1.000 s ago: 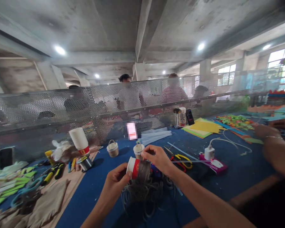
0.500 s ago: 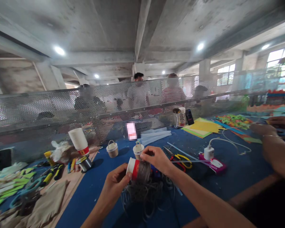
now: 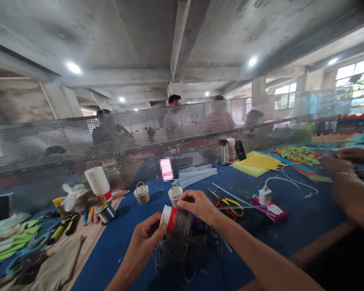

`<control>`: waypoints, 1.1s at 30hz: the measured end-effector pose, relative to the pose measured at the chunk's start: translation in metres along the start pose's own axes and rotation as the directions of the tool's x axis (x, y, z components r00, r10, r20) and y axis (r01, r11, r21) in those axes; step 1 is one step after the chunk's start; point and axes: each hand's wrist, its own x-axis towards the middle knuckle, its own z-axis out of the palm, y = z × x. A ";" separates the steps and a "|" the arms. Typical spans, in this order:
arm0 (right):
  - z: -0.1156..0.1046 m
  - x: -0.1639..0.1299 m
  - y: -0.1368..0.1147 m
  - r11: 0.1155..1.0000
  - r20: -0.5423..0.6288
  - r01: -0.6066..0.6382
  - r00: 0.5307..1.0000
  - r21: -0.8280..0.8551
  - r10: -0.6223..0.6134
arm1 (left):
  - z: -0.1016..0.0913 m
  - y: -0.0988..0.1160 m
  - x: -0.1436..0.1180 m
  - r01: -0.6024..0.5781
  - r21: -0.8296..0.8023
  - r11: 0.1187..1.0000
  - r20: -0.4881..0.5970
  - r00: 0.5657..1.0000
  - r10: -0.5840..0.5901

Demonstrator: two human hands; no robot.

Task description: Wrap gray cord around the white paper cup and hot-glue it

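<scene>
While the left hand [image 3: 147,236] grips the red-and-white paper cup [image 3: 170,218] by its rim end above the desk's [image 3: 306,226] near edge, I see the right hand [image 3: 197,205] pinching twine [image 3: 183,242] against the cup's wrapped half. Loose twine hangs below. Two small twine baskets [image 3: 142,192] stand beyond; scissors [image 3: 232,205] lie just right.

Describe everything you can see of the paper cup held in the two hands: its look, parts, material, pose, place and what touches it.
The paper cup lies on its side above the blue table, its white rim toward the left hand, which grips that end. A red band follows the rim; the rest is wrapped in grey-brown twine. The right hand rests on top, fingers on the wrapping. Loose twine hangs tangled below.
</scene>
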 end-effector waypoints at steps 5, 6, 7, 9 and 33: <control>0.000 0.000 -0.002 0.994 0.012 -0.072 0.997 0.079 0.071 | 0.001 0.003 0.000 -0.018 0.018 1.000 -0.006 1.000 0.018; 0.001 0.000 -0.002 0.992 0.010 -0.084 0.996 0.096 0.083 | 0.001 0.003 0.000 -0.027 0.019 0.999 -0.007 1.000 0.027; 0.001 0.000 -0.002 0.989 0.007 -0.095 0.995 0.109 0.095 | 0.001 0.004 0.000 -0.033 0.020 0.999 -0.008 0.999 0.033; 0.002 0.000 -0.001 0.986 0.001 -0.118 0.993 0.120 0.119 | 0.000 0.004 0.000 -0.041 0.029 0.999 -0.006 0.999 0.041; 0.001 -0.009 0.003 0.990 0.104 -0.113 0.989 0.087 0.103 | -0.006 -0.003 0.004 -0.030 -0.132 0.991 -0.155 0.988 0.010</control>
